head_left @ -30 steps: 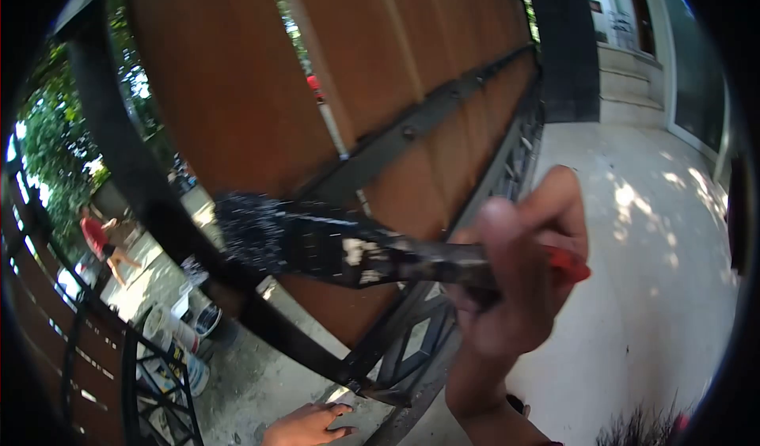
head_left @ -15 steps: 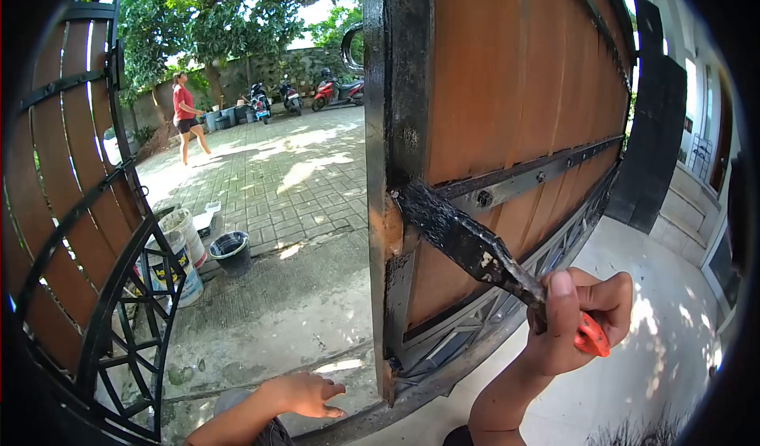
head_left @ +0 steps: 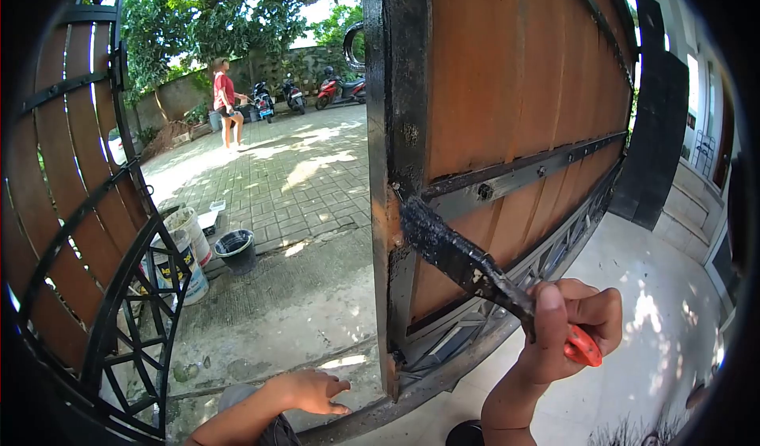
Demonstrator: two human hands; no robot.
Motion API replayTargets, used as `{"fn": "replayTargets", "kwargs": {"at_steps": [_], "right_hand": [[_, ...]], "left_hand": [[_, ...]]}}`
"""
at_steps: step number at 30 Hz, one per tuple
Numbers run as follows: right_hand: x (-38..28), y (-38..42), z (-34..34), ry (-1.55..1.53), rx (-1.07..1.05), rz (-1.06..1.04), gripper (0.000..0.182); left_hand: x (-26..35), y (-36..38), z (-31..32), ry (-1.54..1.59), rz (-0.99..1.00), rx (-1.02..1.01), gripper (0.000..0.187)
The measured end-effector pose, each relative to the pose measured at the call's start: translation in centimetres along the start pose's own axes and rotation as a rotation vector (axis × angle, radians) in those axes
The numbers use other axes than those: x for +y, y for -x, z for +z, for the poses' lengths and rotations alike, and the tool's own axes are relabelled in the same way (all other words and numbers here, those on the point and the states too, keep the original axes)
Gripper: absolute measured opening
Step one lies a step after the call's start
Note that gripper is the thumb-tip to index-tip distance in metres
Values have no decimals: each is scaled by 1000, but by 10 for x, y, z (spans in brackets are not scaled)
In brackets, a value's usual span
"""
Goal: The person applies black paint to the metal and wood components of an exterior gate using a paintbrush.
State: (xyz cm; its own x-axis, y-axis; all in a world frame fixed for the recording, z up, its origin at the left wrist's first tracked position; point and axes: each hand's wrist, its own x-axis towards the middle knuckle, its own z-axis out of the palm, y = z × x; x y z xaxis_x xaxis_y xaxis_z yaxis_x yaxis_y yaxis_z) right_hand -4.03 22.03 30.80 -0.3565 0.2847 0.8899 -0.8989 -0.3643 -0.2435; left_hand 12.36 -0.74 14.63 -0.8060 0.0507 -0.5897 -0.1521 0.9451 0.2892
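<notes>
My right hand [head_left: 571, 323] is closed around the red-ended handle of a paintbrush [head_left: 455, 252] coated in black paint. The bristles press against the edge post [head_left: 408, 149] of a wooden gate panel [head_left: 495, 74], just above where bare brownish metal shows. Black paint covers most of that post, and a bolted black crossbar [head_left: 522, 175] runs right from it. Low in the view, my left hand [head_left: 313, 390] hangs left of the post with fingers apart, holding nothing.
A second gate leaf [head_left: 59, 185] stands at left. Near it are a black bucket [head_left: 236, 252], a labelled pail [head_left: 184, 268] and a whitish pail [head_left: 190, 228]. Beyond, a person in red [head_left: 225, 98] is on the paving near parked motorbikes [head_left: 340, 90]. Steps [head_left: 685, 216] rise at right.
The brush tip has moved slightly down the post, with my right hand shifting a little left. In the background, the person has walked to the right. My left hand keeps its pose.
</notes>
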Motion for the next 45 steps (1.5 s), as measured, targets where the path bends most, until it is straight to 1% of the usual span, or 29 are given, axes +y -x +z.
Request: {"fn": "replayTargets", "kwargs": {"at_steps": [2, 3, 4, 6, 7, 9, 10, 13, 14, 16, 17, 18, 20, 21, 23, 24, 26, 27, 29, 30, 32, 33, 34, 37, 38, 40, 41, 44, 45], "right_hand": [[-5, -3, -8, 140, -157, -23, 29], [-5, -1, -8, 129, -99, 3, 29], [-6, 1, -4, 128, -99, 4, 29], [-8, 6, 5, -42, 143, 98, 31], [-6, 5, 2, -38, 141, 99, 31], [0, 2, -8, 120, -191, -95, 31], [0, 3, -8, 122, -194, -98, 31], [2, 9, -7, -7, -96, -72, 29], [4, 12, -3, -7, -100, -74, 29], [7, 17, 2, -138, 63, -2, 29], [15, 16, -6, -15, -60, -146, 28], [14, 13, -11, -14, -62, -146, 28], [7, 8, -17, 62, -257, -167, 27], [7, 10, -13, 62, -257, -171, 27], [6, 16, -5, -102, 112, -24, 28], [6, 16, -6, -100, 109, -23, 28], [7, 13, -10, 98, -101, -53, 29], [5, 9, -15, 96, -101, -54, 29], [-1, 1, -23, 212, -346, -145, 30], [-2, 4, -21, 213, -346, -148, 30], [-5, 13, -12, 39, 86, 72, 30], [-7, 11, -3, 22, 171, 89, 32], [-5, 11, -2, 23, 172, 93, 32], [-1, 5, -10, 241, -253, -140, 32], [-3, 5, -11, 238, -251, -144, 32], [-6, 7, -11, 97, -131, -18, 31], [-3, 9, -8, 93, -33, -75, 30], [1, 11, -2, 86, 33, -43, 29], [2, 8, -6, 87, -113, -72, 29]], "left_hand": [[0, -1, 1, -7, -10, 4, 71], [0, -1, 2, -6, -14, 9, 71], [0, -1, 2, -6, -15, 10, 71], [-1, -3, 4, -10, 3, 12, 71], [-1, -4, 4, -8, 7, 9, 71], [1, -4, 3, -9, -20, 28, 70], [1, -5, 2, -7, -16, 31, 70], [1, -5, 1, -3, 29, 16, 69], [1, -5, 1, -7, 40, 21, 69], [2, -6, 2, -5, 53, 24, 69], [3, -7, 2, -14, 54, 27, 69], [3, -7, 1, -24, 55, 30, 69], [0, -8, 4, -31, 69, 45, 68], [-1, -8, 5, -40, 84, 57, 68], [1, -7, 2, -40, 75, 52, 67], [2, -7, 1, -40, 64, 42, 66], [3, -7, 4, -39, 70, 60, 65], [3, -8, 3, -45, 76, 84, 64], [5, -5, 1, -40, 73, 79, 64], [6, -4, 0, -37, 72, 72, 64], [4, -5, -1, -43, 78, 74, 64], [4, -5, 0, -48, 81, 72, 65], [3, -6, 1, -48, 79, 68, 65], [3, -6, 2, -54, 63, 75, 65], [3, -5, 2, -37, 68, 72, 66], [2, -4, 1, -22, 75, 71, 67], [2, -4, 2, -29, 68, 64, 67], [1, -6, 4, -32, 60, 58, 68], [1, -5, 4, -30, 59, 66, 68]]}}
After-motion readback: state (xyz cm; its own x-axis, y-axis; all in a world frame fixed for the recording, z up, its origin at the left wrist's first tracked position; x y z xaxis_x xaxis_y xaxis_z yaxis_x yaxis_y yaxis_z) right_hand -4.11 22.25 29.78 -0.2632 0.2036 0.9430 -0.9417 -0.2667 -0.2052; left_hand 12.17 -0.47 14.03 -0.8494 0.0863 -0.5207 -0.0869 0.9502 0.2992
